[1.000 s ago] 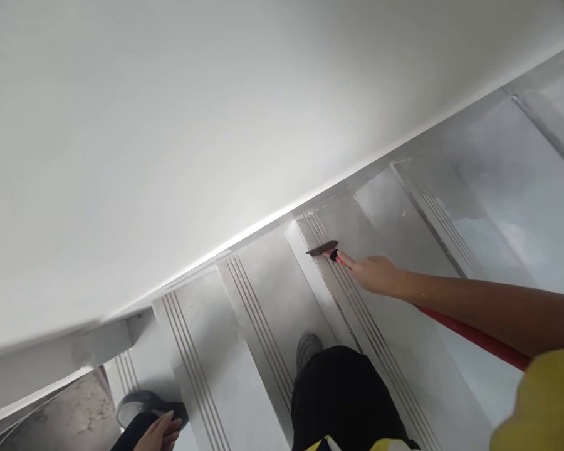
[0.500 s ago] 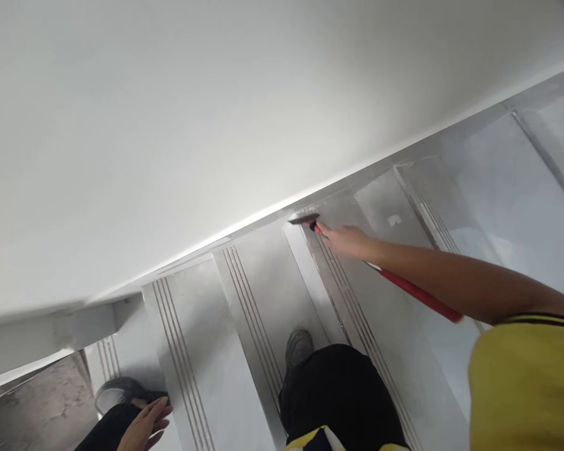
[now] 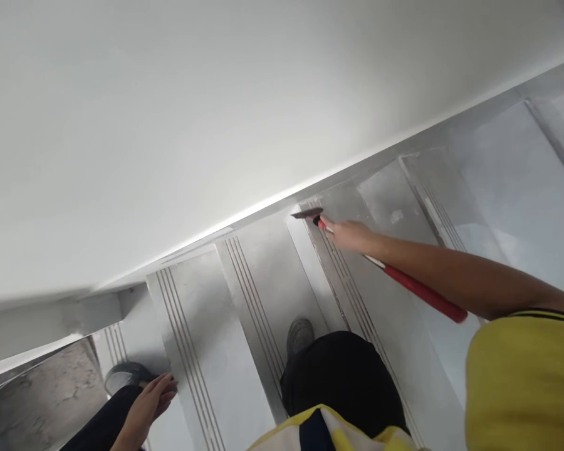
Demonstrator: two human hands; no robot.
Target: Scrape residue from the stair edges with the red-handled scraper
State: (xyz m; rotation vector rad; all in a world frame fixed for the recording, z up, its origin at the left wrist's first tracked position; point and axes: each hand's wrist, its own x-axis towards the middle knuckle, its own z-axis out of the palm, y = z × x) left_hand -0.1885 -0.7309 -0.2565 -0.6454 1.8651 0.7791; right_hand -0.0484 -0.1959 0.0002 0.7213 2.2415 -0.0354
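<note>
- Left hand (image 3: pixel 148 401) hangs low beside the dark trouser leg, fingers loosely curled and holding nothing.
- Right hand (image 3: pixel 350 235) is wrapped around the red-handled scraper (image 3: pixel 416 289) near its head.
- The scraper's blade (image 3: pixel 306 214) lies just past the fingertips, on the stair tread (image 3: pixel 385 338) where it meets the white wall (image 3: pixel 169 125).

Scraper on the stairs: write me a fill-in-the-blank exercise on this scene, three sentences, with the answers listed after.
1. The right hand grips a scraper whose long handle is coloured ____.
2. The scraper's blade lies at the end of a stair step next to the white ____.
3. The left hand holds ____.

Missing words: red; wall; nothing
</note>
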